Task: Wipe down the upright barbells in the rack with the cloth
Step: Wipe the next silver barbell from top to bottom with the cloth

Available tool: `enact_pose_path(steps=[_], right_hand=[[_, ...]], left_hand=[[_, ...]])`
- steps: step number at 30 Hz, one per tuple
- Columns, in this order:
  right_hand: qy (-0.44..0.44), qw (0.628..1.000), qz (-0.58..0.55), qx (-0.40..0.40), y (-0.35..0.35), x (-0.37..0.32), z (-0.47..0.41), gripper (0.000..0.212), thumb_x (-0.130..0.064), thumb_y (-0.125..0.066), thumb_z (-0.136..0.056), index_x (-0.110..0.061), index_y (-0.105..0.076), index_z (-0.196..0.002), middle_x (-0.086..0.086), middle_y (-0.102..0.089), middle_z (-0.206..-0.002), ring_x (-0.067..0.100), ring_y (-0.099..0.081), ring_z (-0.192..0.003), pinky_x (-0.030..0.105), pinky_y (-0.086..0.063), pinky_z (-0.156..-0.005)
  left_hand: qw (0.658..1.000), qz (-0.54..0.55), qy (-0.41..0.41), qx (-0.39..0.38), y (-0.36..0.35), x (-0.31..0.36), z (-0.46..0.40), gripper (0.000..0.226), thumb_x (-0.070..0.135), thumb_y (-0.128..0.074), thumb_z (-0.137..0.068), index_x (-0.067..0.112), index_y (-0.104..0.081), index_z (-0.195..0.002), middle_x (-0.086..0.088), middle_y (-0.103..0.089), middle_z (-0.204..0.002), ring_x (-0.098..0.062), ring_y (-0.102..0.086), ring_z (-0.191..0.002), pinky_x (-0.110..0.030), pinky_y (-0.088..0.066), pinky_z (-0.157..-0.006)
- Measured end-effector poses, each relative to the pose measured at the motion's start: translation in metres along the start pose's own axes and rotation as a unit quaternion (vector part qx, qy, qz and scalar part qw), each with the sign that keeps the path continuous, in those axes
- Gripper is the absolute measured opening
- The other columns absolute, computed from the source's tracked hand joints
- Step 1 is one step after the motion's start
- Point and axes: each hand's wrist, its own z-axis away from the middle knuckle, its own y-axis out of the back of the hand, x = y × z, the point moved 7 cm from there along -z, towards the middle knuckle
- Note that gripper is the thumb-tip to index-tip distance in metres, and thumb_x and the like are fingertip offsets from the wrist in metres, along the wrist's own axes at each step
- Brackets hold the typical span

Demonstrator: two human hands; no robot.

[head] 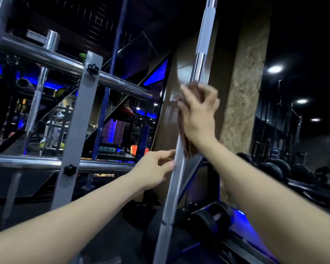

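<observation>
At far left we see a chromed rack frame (46, 56) of crossbars, a grey upright plate (78, 130) fixed to it by two black knobs, and a second upright barbell (35, 103) standing behind the bars. We judge that bar to be waiting its turn.

Moving right, the left hand (154, 167) reaches to the barbell (171, 187) in the middle of the view. Its fingers are only loosely curled, with thumb and fingertips resting against the left side of the shaft rather than wrapped round it. We read this as a steadying touch, keeping the leaning bar from rolling or swinging under the wipe.

Above it, the right hand (198, 113) has its grip closed round the shaft with the brownish cloth (185, 138) bunched inside. A tail of cloth hangs below the palm alongside the bar. Wrapping the cloth fully round lets one stroke clean the whole circumference.

The barbell itself runs from bottom centre to the top edge, tilted slightly rightward. It shows matte knurled lengths above and below the hands, and a smooth bright chrome band just above the right hand.

At far right, dark dumbbells (274, 168) sit on a low rack, well apart.
</observation>
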Motion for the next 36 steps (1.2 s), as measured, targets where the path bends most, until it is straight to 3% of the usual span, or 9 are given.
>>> enact_pose_path(steps=[5,10,14,17,19,23,29,34,36], right_hand=[[0.009,0.998,0.018,0.055,-0.003,-0.002,0.010,0.038,-0.031,-0.049,-0.092,-0.025,-0.059,-0.128,0.004,-0.027,-0.136,0.031,-0.028,-0.119,0.046,-0.045,-0.090],[0.008,1.000,-0.005,0.018,-0.007,-0.002,0.081,0.041,-0.032,-0.045,-0.092,-0.023,-0.060,-0.129,0.002,-0.026,-0.131,0.031,-0.031,-0.113,0.046,-0.044,-0.089],[0.049,0.999,0.010,-0.013,0.000,-0.006,0.041,0.039,-0.029,-0.053,-0.090,-0.020,-0.061,-0.127,0.010,-0.031,-0.129,0.039,-0.035,-0.114,0.045,-0.048,-0.084],[-0.006,0.999,0.029,0.022,0.004,-0.003,-0.008,0.038,-0.022,-0.059,-0.091,-0.022,-0.059,-0.129,0.018,-0.038,-0.133,0.040,-0.034,-0.116,0.047,-0.045,-0.089],[-0.022,0.999,0.009,0.044,0.004,-0.002,-0.003,0.038,-0.022,-0.058,-0.091,-0.023,-0.059,-0.130,0.017,-0.039,-0.134,0.037,-0.034,-0.116,0.040,-0.042,-0.092],[-0.011,0.997,-0.038,0.059,-0.004,-0.003,0.077,0.037,-0.025,-0.055,-0.092,-0.024,-0.060,-0.129,0.011,-0.036,-0.130,0.030,-0.034,-0.113,0.008,-0.014,-0.102],[-0.025,0.998,-0.057,-0.014,-0.004,0.000,0.083,0.040,-0.031,-0.056,-0.092,-0.027,-0.058,-0.131,0.006,-0.033,-0.126,0.024,-0.031,-0.112,0.003,-0.008,-0.099],[-0.047,0.996,-0.063,0.036,0.006,0.001,0.029,0.043,-0.024,-0.061,-0.092,-0.026,-0.054,-0.134,0.014,-0.038,-0.125,0.028,-0.034,-0.110,0.006,-0.014,-0.091],[-0.061,0.993,-0.082,0.065,0.003,0.003,0.044,0.045,-0.023,-0.061,-0.092,-0.024,-0.053,-0.136,0.014,-0.039,-0.124,0.023,-0.034,-0.110,-0.003,-0.011,-0.093]], left_hand=[[1.000,-0.001,-0.014,-0.025,0.001,-0.010,0.001,0.039,0.011,-0.054,-0.095,0.023,-0.053,-0.133,0.015,-0.061,-0.071,-0.008,-0.039,-0.056,-0.019,-0.037,-0.057],[0.999,-0.034,0.009,-0.006,0.002,-0.011,0.002,0.038,0.019,-0.052,-0.097,0.026,-0.054,-0.134,0.009,-0.057,-0.074,-0.011,-0.044,-0.066,-0.022,-0.044,-0.062],[0.999,-0.017,0.023,-0.018,0.000,-0.005,0.005,0.037,0.017,-0.050,-0.098,0.025,-0.054,-0.134,0.005,-0.061,-0.091,-0.010,-0.050,-0.082,-0.022,-0.047,-0.069],[0.999,-0.005,0.022,-0.028,0.001,-0.005,0.009,0.036,0.019,-0.050,-0.098,0.029,-0.053,-0.133,0.002,-0.065,-0.102,-0.008,-0.056,-0.092,-0.020,-0.049,-0.071],[0.999,0.013,0.020,-0.032,0.001,-0.010,0.010,0.037,0.021,-0.050,-0.098,0.033,-0.052,-0.132,0.004,-0.067,-0.105,-0.009,-0.059,-0.097,-0.018,-0.050,-0.070],[1.000,0.005,0.021,-0.022,0.001,-0.015,0.011,0.038,0.021,-0.051,-0.097,0.030,-0.051,-0.134,0.007,-0.064,-0.101,-0.011,-0.060,-0.100,-0.017,-0.047,-0.065],[0.999,-0.012,0.040,-0.014,0.000,-0.007,0.020,0.036,0.022,-0.050,-0.098,0.031,-0.054,-0.133,0.000,-0.066,-0.113,-0.018,-0.060,-0.112,-0.019,-0.051,-0.070],[0.999,-0.013,0.035,-0.026,0.002,-0.005,0.020,0.037,0.025,-0.051,-0.097,0.034,-0.052,-0.133,0.001,-0.068,-0.111,-0.012,-0.063,-0.106,-0.017,-0.049,-0.070],[0.999,-0.005,0.033,-0.024,0.003,-0.006,0.021,0.037,0.025,-0.050,-0.097,0.033,-0.051,-0.133,0.005,-0.068,-0.110,-0.005,-0.064,-0.101,-0.013,-0.049,-0.068]])
